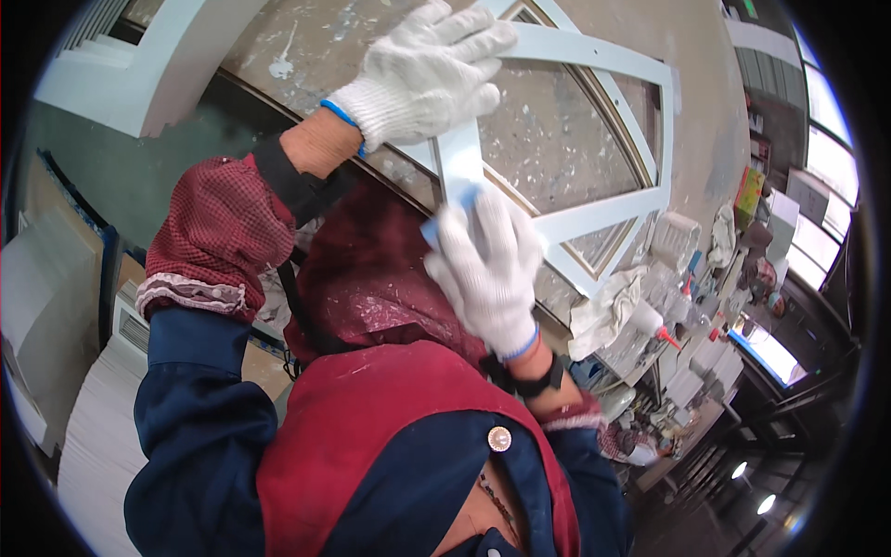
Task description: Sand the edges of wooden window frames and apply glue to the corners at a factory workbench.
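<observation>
A white-painted frame [603,212] with angled openings lies on the paint-spotted worktable [687,121]. My left hand [432,70], in a white knit glove, rests on the frame's upper left part with its fingers stretched out and a little apart. Nearer to me, my right hand [492,265], gloved the same way, grips a small blue pad [464,198] against a flat white bar [459,153] of the frame. Fingers cover most of the pad, so its full shape is hidden.
Another white panel [167,65] stands at the upper left. To the right are a crumpled white cloth [608,311], a clear plastic container [676,239] and a white bottle with a red nozzle [648,318]. Stacked white boards [116,418] stand at the lower left.
</observation>
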{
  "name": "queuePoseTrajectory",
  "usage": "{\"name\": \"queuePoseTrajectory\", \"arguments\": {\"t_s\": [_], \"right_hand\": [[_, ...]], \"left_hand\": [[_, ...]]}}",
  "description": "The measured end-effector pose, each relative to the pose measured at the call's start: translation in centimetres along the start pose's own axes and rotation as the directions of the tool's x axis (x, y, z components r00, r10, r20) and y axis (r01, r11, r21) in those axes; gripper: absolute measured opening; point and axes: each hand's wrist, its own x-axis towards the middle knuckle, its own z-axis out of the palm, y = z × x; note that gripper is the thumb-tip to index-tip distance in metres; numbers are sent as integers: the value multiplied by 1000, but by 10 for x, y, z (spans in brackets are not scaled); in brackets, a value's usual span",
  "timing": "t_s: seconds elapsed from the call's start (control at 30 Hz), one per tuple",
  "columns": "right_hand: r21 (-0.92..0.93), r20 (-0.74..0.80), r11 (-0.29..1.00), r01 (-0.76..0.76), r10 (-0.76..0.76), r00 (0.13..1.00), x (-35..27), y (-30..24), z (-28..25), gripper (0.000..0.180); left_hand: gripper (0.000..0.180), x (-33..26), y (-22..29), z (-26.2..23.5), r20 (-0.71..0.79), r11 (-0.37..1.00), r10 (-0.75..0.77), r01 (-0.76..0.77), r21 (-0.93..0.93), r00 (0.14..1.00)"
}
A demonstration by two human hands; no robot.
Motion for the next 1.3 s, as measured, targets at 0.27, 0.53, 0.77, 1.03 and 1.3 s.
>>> {"name": "queuePoseTrajectory", "arguments": {"t_s": [0.27, 0.53, 0.77, 1.03, 1.3], "right_hand": [[126, 48, 990, -66, 60, 997, -35, -3, -5, 69], [34, -34, 999, -15, 16, 999, 50, 4, 15, 58], [36, -2, 999, -31, 31, 1000, -39, -4, -5, 61], [719, 28, 644, -263, 352, 936, 38, 64, 9, 54], [693, 166, 576, -435, 459, 873, 21, 76, -57, 55]], "left_hand": [[30, 1, -3, 1, 13, 995, -97, 97, 25, 995], [25, 7, -5, -8, -167, 986, 47, -73, -151, 985], [35, 2, 7, -6, 12, 996, -93, 93, -10, 996], [28, -5, -11, 10, -73, 999, -36, 34, -34, 997], [77, -57, 106, -27, 137, 844, 334, -231, -484, 933]]}}
